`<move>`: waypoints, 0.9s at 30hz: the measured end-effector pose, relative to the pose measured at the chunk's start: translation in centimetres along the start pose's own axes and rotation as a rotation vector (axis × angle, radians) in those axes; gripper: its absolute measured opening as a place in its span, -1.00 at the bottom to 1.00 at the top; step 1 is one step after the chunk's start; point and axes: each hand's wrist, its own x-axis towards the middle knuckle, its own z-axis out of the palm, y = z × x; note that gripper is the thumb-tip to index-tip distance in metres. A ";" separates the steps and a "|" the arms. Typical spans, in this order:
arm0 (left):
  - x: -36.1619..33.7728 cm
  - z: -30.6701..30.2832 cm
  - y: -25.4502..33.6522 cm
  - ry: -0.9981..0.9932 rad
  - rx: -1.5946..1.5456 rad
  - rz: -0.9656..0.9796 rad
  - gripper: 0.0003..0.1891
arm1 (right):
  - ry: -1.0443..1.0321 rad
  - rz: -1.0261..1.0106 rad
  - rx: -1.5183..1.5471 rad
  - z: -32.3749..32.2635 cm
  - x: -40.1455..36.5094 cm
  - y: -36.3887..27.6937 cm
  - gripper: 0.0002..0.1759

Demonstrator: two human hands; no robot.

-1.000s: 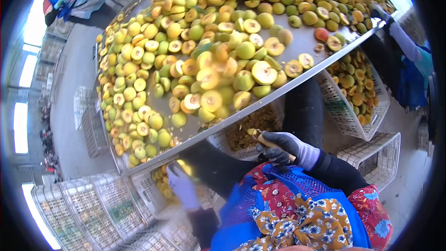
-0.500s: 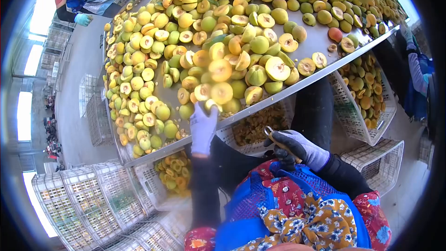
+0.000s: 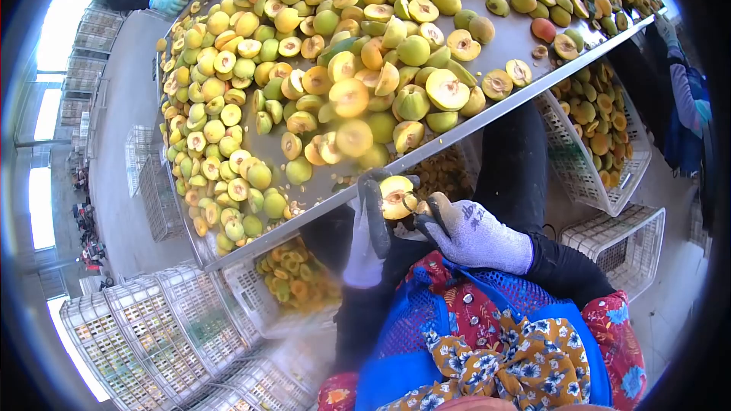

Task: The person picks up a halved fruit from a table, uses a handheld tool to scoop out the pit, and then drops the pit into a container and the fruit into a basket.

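Observation:
My left hand [image 3: 367, 237], in a grey glove, grips a halved yellow fruit [image 3: 395, 196] just below the near edge of the metal table [image 3: 499, 68]. My right hand [image 3: 472, 234], also gloved, holds a small pitting tool [image 3: 415, 205] whose tip touches the cut face of that half. A big heap of yellow and green fruit [image 3: 343, 68], whole and halved, covers the table above my hands.
White slatted crates stand under the table: one with fruit halves [image 3: 293, 278] at the left, one with pits [image 3: 442, 175], one with halves [image 3: 601, 129] at the right, an empty one [image 3: 620, 240]. Stacked crates [image 3: 160, 335] sit lower left. Other people's arms [image 3: 164, 0] and sleeve [image 3: 685, 99] border the table.
My left hand rose from the crate to the table edge, took a fruit half and brought it down. My right hand moved the tool up against it.

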 end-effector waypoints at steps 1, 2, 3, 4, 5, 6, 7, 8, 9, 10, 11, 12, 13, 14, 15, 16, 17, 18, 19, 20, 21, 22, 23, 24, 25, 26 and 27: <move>-0.2 0.4 0.1 0.003 0.028 0.013 -0.59 | 0.019 -0.013 -0.008 0.1 -0.1 0.1 -0.67; -0.5 0.7 0.0 0.005 0.057 0.025 -0.58 | -0.002 0.013 -0.010 0.1 -0.2 0.0 -0.66; -0.8 1.0 -0.2 0.009 0.086 0.037 -0.57 | -0.025 0.038 -0.013 0.1 -0.1 -0.1 -0.65; -0.8 0.9 -1.1 0.049 0.046 0.050 -0.55 | -0.048 0.061 -0.017 0.0 0.0 -0.2 -0.64; -0.8 0.5 -1.7 0.049 0.187 0.119 -0.56 | -0.064 0.062 -0.030 0.0 -0.1 -0.3 -0.64; -0.7 0.1 -2.2 0.049 0.327 0.189 -0.57 | -0.079 0.061 -0.045 -0.1 -0.2 -0.3 -0.64; -0.7 0.1 -2.4 0.067 0.370 0.210 -0.58 | -0.095 0.060 -0.060 -0.1 -0.2 -0.4 -0.64; -0.7 0.1 -2.6 0.086 0.413 0.231 -0.59 | -0.100 0.048 -0.063 -0.1 -0.2 -0.3 -0.62; -0.8 0.6 -2.5 0.124 0.359 0.201 -0.61 | -0.107 0.036 -0.067 -0.1 -0.2 -0.2 -0.60; -1.0 1.0 -2.5 0.164 0.304 0.170 -0.63 | -0.116 0.023 -0.070 0.1 -0.3 0.0 -0.57; -1.2 1.4 -2.5 0.202 0.364 0.202 -0.64 | -0.120 0.024 -0.036 0.2 -0.4 0.1 -0.59; -1.4 1.9 -2.5 0.240 0.425 0.235 -0.64 | -0.122 0.023 -0.002 0.4 -0.5 0.2 -0.60; -1.5 2.3 -2.4 0.277 0.486 0.269 -0.64 | -0.123 0.021 0.032 0.5 -0.5 0.4 -0.61; -1.5 2.6 -2.2 0.277 0.548 0.341 -0.65 | -0.112 -0.054 0.097 0.6 -0.5 0.8 -0.62; -1.6 2.8 -2.2 0.278 0.606 0.414 -0.66 | -0.103 -0.129 0.159 0.5 -0.5 1.4 -0.62; -1.6 2.9 -2.2 0.279 0.665 0.485 -0.66 | -0.269 0.051 0.404 -0.6 -0.1 0.7 -0.62; -1.7 3.0 -2.3 0.284 0.690 0.496 -0.67 | -0.393 0.290 0.662 -1.7 0.3 0.0 -0.60; -1.6 2.9 -2.5 0.292 0.715 0.511 -0.67 | -0.463 0.543 0.848 -2.8 0.7 -0.7 -0.58; -1.5 2.9 -2.6 0.301 0.739 0.530 -0.67 | -0.506 0.607 0.890 -3.0 0.8 -0.5 -0.56; -1.3 2.9 -2.4 0.301 0.774 0.490 -0.68 | -0.357 0.395 0.695 -1.6 0.4 0.7 -0.56; -1.1 3.0 -2.4 0.300 0.808 0.446 -0.68 | -0.209 0.191 0.497 1.0 -0.2 2.9 -0.56; -1.1 3.0 -2.5 0.299 0.841 0.400 -0.68 | -0.062 -0.008 0.295 1.8 -0.2 3.2 -0.55; -1.1 3.0 -2.8 0.297 0.803 0.379 -0.68 | -0.183 0.167 0.473 1.6 -0.5 3.4 -0.55; -1.1 2.8 -3.1 0.298 0.764 0.362 -0.68 | -0.305 0.342 0.647 0.0 -0.1 2.2 -0.55; -1.2 2.7 -3.4 0.296 0.730 0.337 -0.68 | -0.426 0.523 0.827 -1.4 0.3 1.1 -0.55; -1.4 2.8 -3.5 0.292 0.724 0.360 -0.68 | -0.535 0.730 1.000 -2.4 0.7 0.6 -0.55; -1.5 2.8 -3.5 0.290 0.715 0.389 -0.68 | -0.547 0.685 0.976 -3.1 0.7 0.5 -0.54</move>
